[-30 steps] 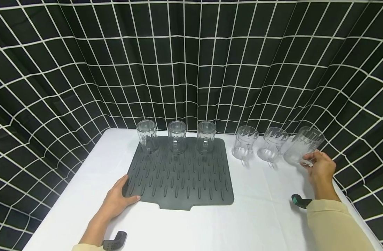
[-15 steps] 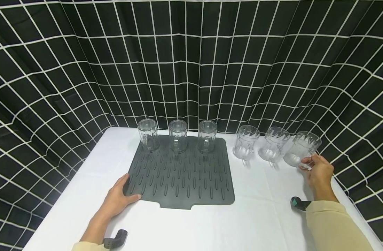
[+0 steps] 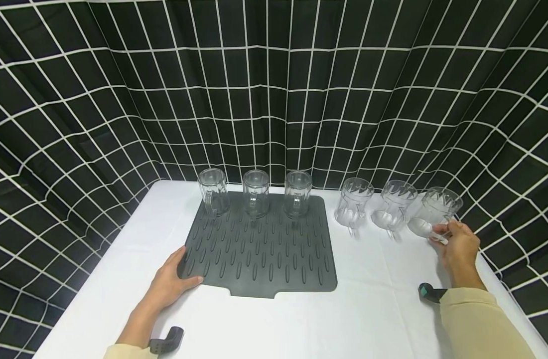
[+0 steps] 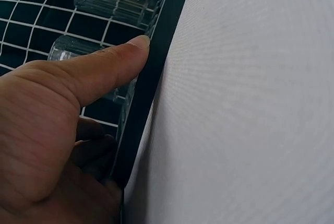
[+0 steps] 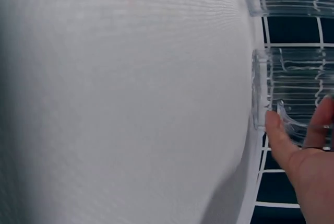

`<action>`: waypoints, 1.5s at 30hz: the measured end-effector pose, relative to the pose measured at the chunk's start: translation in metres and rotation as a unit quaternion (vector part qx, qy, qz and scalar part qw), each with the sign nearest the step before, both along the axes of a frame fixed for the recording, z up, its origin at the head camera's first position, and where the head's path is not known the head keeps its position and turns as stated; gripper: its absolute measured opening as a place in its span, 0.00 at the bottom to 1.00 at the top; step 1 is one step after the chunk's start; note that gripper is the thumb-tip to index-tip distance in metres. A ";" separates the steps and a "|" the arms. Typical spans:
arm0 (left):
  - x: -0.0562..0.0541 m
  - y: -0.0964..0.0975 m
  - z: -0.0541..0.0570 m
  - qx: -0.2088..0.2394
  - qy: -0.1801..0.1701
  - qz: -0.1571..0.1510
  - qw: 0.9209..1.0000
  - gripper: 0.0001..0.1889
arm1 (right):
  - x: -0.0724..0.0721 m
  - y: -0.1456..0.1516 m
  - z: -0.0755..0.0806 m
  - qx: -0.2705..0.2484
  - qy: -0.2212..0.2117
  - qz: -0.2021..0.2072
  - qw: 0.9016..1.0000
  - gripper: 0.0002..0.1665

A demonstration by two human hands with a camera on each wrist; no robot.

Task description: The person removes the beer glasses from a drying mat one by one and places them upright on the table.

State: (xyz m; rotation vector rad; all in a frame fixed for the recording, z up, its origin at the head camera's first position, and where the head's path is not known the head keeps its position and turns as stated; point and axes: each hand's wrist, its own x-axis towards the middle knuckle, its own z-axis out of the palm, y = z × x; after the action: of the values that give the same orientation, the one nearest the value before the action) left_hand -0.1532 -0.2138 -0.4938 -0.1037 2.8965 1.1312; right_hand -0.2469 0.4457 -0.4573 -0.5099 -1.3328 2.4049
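A: Report the right hand (image 3: pixel 459 246).

B: Its grip is clamped on the handle of the rightmost glass mug (image 3: pixel 432 213). The right wrist view shows the thumb on the near side of the handle and fingertips (image 5: pixel 319 119) curled over it. The mug stands at the back right of the worktop (image 3: pixel 372 309), base on or just above the white cloth; contact cannot be confirmed. Holding by the handle likely keeps the clear wall free of the fingers.

A: Report the left hand (image 3: pixel 170 284).

B: It rests on the front left corner of the dark drying mat (image 3: pixel 260 249). The thumb (image 4: pixel 112 62) lies straight along the top of the mat edge, and the remaining fingers look tucked under that edge, so the grip appears to pinch the corner. This probably keeps the mat from sliding.

A: Count the glassware.

B: Six mugs in total. Three ribbed mugs (image 3: pixel 255 193) stand in a row along the back edge of the mat; they appear inverted, though this is not certain. Three patterned mugs stand in a row on the cloth to the right of the mat: the held one, the middle mug (image 3: pixel 392 203), and the mug nearest the mat (image 3: pixel 353 200).

A: Other items?

B: One mat. A black curtain with a white grid (image 3: pixel 274 89) encloses the worktop on three sides.
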 end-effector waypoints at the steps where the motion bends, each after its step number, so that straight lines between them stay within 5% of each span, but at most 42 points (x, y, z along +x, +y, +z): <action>1: 0.000 0.000 0.000 -0.001 -0.001 0.000 1.000 0.53 | 0.001 0.000 0.000 0.002 -0.008 -0.004 1.000 0.17; 8: 0.000 0.000 0.000 -0.004 -0.001 0.002 1.000 0.53 | 0.003 0.001 0.005 0.039 -0.049 -0.107 0.992 0.01; 17: -0.001 -0.001 0.000 -0.003 -0.002 0.002 1.000 0.53 | 0.013 -0.004 0.029 0.035 -0.007 -0.185 0.982 0.06; 31: -0.001 -0.002 0.000 0.000 -0.002 -0.001 1.000 0.53 | 0.031 -0.029 0.066 0.005 0.070 -0.181 0.981 0.08; 45: -0.001 -0.002 0.000 -0.001 -0.004 0.002 1.000 0.53 | 0.050 -0.081 0.094 0.008 0.193 -0.123 0.973 0.12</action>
State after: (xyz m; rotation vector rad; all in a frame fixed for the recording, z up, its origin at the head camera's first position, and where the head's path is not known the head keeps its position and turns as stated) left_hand -0.1546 -0.2161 -0.4940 -0.1121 2.8916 1.1268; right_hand -0.1973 0.3647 -0.3636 -0.1751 -1.0512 2.1475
